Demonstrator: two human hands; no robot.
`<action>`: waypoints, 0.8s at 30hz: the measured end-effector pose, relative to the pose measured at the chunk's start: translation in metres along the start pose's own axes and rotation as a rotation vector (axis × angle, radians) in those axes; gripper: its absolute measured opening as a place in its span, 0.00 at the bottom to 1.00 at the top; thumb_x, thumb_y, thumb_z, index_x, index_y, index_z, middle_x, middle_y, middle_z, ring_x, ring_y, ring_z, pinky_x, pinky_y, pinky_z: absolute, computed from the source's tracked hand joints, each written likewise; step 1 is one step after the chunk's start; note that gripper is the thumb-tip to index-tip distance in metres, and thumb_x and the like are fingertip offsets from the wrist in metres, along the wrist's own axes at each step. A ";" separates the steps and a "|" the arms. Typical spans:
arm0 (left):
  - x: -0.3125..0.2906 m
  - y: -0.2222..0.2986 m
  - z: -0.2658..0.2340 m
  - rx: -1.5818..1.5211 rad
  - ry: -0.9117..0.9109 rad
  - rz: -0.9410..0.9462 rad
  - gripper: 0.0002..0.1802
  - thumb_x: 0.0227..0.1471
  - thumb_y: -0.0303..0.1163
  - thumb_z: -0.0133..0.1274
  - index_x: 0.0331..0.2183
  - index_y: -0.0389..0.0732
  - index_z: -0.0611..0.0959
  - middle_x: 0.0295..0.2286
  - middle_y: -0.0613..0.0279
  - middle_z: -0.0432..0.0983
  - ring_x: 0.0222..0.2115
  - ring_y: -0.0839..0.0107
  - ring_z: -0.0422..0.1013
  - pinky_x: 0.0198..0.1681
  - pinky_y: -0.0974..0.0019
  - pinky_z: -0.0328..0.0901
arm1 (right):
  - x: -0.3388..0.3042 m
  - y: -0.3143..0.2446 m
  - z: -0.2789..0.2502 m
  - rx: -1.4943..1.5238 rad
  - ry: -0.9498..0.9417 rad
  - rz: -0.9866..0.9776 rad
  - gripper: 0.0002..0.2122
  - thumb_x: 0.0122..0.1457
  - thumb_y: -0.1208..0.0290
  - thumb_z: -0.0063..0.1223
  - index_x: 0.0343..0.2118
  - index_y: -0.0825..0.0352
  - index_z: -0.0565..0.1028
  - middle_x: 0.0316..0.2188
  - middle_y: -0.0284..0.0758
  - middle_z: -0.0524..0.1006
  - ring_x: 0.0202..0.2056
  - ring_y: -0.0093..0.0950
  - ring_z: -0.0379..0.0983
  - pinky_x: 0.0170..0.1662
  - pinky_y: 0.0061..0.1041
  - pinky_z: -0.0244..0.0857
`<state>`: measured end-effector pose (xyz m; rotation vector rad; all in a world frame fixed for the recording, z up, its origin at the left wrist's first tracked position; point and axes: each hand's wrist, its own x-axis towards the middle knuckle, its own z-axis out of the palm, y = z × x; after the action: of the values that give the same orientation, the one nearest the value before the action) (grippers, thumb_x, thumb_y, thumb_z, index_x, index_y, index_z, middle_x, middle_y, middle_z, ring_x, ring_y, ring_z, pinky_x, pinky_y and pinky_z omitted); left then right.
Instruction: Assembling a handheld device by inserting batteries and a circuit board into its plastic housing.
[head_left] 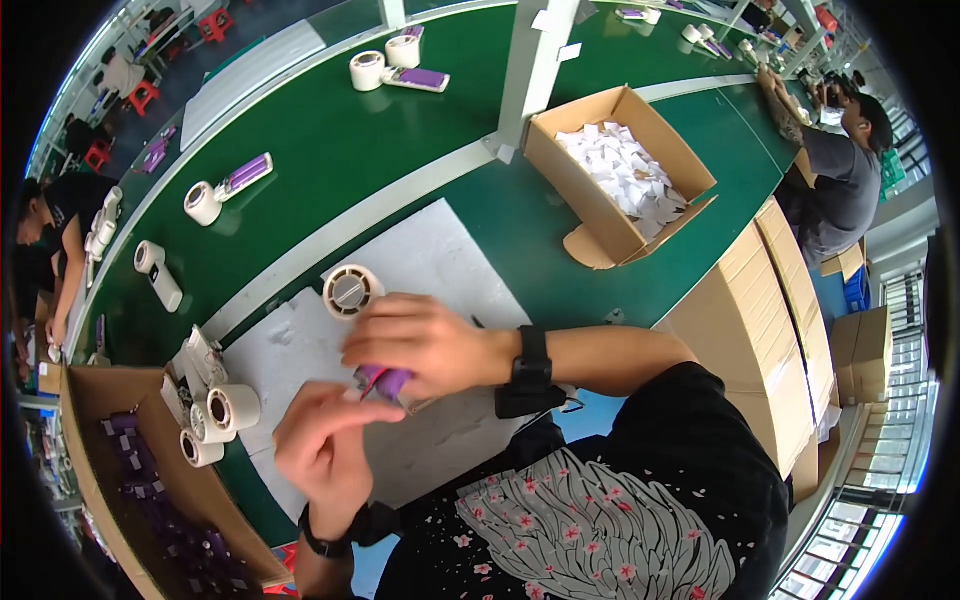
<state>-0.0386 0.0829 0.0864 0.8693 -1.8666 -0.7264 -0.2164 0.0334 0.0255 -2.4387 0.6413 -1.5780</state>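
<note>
Small purple handle piece (pixel 385 381) with a round white fan head (pixel 350 291), lying on the grey foam mat (pixel 440 265). Right hand (pixel 420 343) fingers clenched around the handle, left hand (pixel 322 447) fingers pinching its near end. Open green counter (pixel 330 150) beyond the mat; cardboard box (pixel 612 235) of white slips just past the mat's far corner.

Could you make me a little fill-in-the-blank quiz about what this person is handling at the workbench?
1. Both hands, the left hand and right hand, hold a small device with a ____ handle.
2. The open cardboard box ahead holds ____ slips of paper.
3. The conveyor belt is ____.
4. Each wrist wears a ____ band.

Missing words: purple; white; green; black
</note>
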 end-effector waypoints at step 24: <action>0.016 -0.098 -0.003 -0.052 -0.355 -0.378 0.26 0.38 0.27 0.66 0.41 0.41 0.74 0.31 0.61 0.71 0.28 0.69 0.71 0.33 0.66 0.68 | -0.001 0.016 -0.001 0.059 -0.164 0.808 0.13 0.48 0.77 0.64 0.35 0.68 0.71 0.30 0.37 0.74 0.30 0.33 0.71 0.35 0.26 0.66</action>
<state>-0.0153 0.0128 0.0199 1.1328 -1.9984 -1.2233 -0.2221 0.0199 0.0189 -1.8453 1.3004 -1.0297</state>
